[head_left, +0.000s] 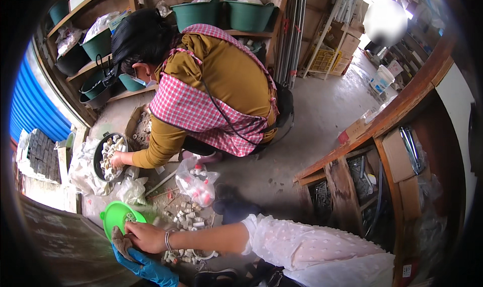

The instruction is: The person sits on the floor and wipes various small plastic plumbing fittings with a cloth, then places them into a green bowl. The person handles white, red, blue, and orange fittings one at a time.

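Note:
At the lower left, my bare right hand (147, 237), with a bracelet at the wrist, reaches across to a bright green basin (113, 217). Its fingers are curled, and whatever they hold is hidden. My left hand (122, 244), in a greyish-brown glove with a blue sleeve cover (151, 270), touches or nearly touches the right at the basin's near rim. Its fingers are partly covered, so its grip does not show. Small pale fittings (130, 217) lie inside the basin. Loose white and beige pipe fittings (188, 218) are heaped on the floor beside my right forearm.
A person (216, 85) in a checked apron bends over a black bucket (98, 161) of fittings, one hand in it. A clear bag (197, 182) with red and white parts lies nearby. Shelves with green tubs (196, 16) stand behind; a wooden rack (342, 196) is at right.

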A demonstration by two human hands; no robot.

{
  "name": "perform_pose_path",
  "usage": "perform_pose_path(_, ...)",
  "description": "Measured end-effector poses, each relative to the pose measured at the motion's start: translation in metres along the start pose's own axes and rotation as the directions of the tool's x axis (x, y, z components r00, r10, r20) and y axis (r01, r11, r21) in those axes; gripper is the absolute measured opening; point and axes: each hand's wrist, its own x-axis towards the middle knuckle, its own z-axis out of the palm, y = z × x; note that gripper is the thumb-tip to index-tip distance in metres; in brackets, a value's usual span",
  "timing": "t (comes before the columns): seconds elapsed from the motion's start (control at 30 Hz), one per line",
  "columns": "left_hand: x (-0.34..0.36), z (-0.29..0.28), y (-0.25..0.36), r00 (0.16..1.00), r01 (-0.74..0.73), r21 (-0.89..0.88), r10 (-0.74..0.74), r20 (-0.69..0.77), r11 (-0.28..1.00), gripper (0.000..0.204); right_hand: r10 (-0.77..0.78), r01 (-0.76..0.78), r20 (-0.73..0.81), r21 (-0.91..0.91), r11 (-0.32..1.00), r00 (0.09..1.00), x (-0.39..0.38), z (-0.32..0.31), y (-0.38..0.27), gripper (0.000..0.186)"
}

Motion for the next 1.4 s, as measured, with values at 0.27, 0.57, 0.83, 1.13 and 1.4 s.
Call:
perform_pose_path(0.27,0.021,-0.012,-0.010,0.985,0.068,-0.075,-0.079,-0.154,0.995,0.029,-0.175,0.168,0.193,0.053,0.984,0.966,0.011,-0.015,0.006,0.015)
perform_pose_path(0.57,0.015,-0.038,0.011,0.973,0.218,-0.392,-0.229,0.019,0.894,0.033,0.377,-0.508,0.355,0.430,0.747,0.855,0.002,-0.019,-0.059,0.015)
perform_pose_path(0.83,0.001,-0.036,-0.001,0.979,0.200,0.019,-0.200,0.024,0.980,0.027,-0.070,0.086,0.138,-0.113,0.990,0.988,-0.022,-0.019,-0.055,0.014)
perform_pose_path(1.13,0.011,-0.065,-0.006,0.619,0.713,-0.599,-0.727,0.297,0.363,0.037,0.040,-0.111,0.363,0.177,0.978,0.931,-0.034,-0.037,-0.057,0.025)
perform_pose_path(1.4,0.012,-0.060,-0.004,0.885,0.464,-0.479,-0.409,0.220,0.745,0.033,-0.191,0.204,0.289,-0.018,0.979,0.938,-0.023,-0.029,-0.052,0.034)
